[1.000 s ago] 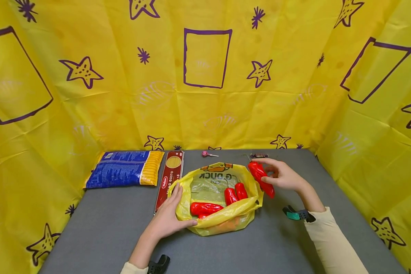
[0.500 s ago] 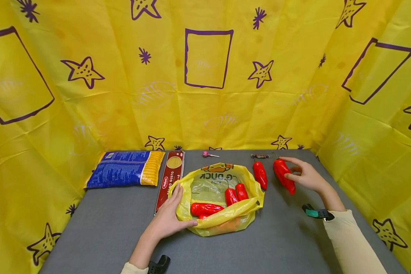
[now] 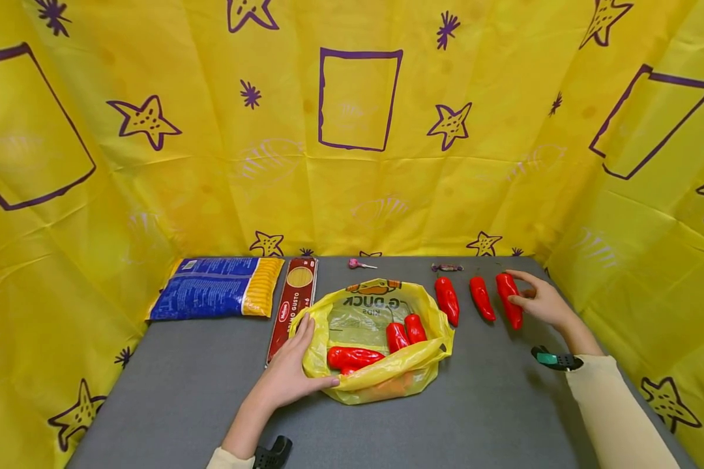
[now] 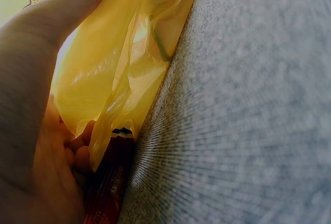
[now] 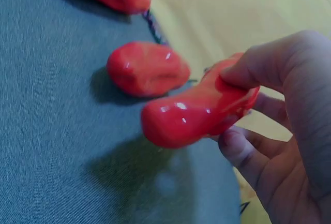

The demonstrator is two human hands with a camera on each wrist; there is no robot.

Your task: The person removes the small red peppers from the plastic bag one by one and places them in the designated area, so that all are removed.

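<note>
My left hand (image 3: 290, 366), fingers extended, touches the yellow bag (image 3: 356, 329); right of it my right hand (image 3: 541, 301) pinches a red pepper (image 3: 509, 303)

The yellow bag (image 3: 387, 378) partly hid the red peppers (image 3: 354, 357) inside; the bag and left hand (image 3: 287, 374) covered part of the red box (image 3: 293, 303). The head view's bottom edge cut off 2 sleeves (image 3: 618, 410). Markings on the wrapped candy (image 3: 447, 268) were too small to read. The left wrist view blurred the gray table (image 4: 258, 105).
</note>
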